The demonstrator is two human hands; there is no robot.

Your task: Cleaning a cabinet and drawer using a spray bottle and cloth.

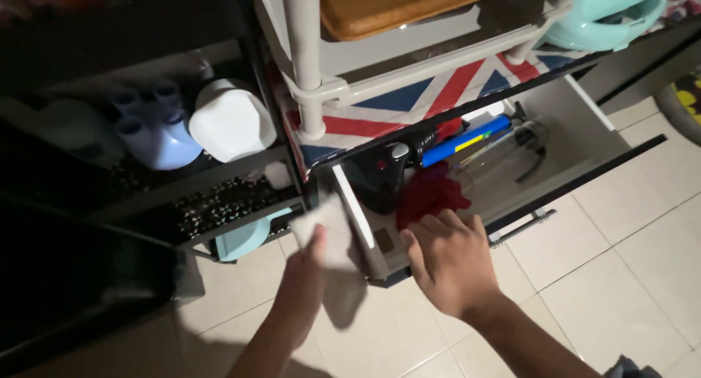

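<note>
Your left fingers (315, 239) are closed in a pinch on a pale cloth (332, 236), which hangs loose below your left hand (303, 276) in front of the open drawer's near corner. It droops and folds under its own weight, so judge it soft, light and limp; a pinch at one edge is enough to carry it, though the free end will swing and catch on edges.

Your right fingers (438, 225) are stretched forward and slightly apart, holding nothing. Their tips are at the edge of a crumpled dark red cloth (431, 194), and your right hand (449, 261) lies over the front rim of the drawer (584, 108). The red cloth looks just as soft and bunched; gathering a fold from the top would likely lift it whole.

The drawer stands pulled out. Besides the red cloth it holds a black rounded object (380, 174) at the left, a blue tube-shaped item (467, 139) behind, and some clear plastic or glass piece (504, 155) to the right, too dim to identify; treat that one as possibly fragile.

Left of the drawer, a dark shelf (219, 170) carries a white jug (230, 121) and pale blue bottles (157, 126). Above, a rack (307, 64) holds a brown tray (394, 6) over a flag-patterned cover (431, 93).
</note>
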